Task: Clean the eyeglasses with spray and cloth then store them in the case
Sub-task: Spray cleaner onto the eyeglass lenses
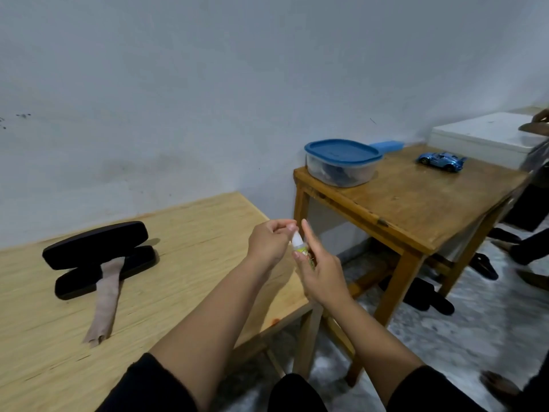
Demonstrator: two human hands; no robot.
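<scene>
A small spray bottle point(298, 241) with a white top and a green label is upright between my hands, past the right edge of the light wooden table point(190, 233). My right hand point(322, 272) holds its body. My left hand point(269, 242) pinches its top with closed fingers. A black eyeglass case point(98, 257) lies open at the table's left, lid tipped back. A beige cloth point(107, 295) hangs out of the case onto the tabletop. I see no eyeglasses; the case's inside is not visible.
A darker wooden table point(416, 203) stands to the right with a blue-lidded plastic container point(341, 162), a blue toy car point(441, 161) and a white box point(481, 138). Dark sandals point(427, 295) lie on the floor under it. Another person's legs point(528, 242) are at the right edge.
</scene>
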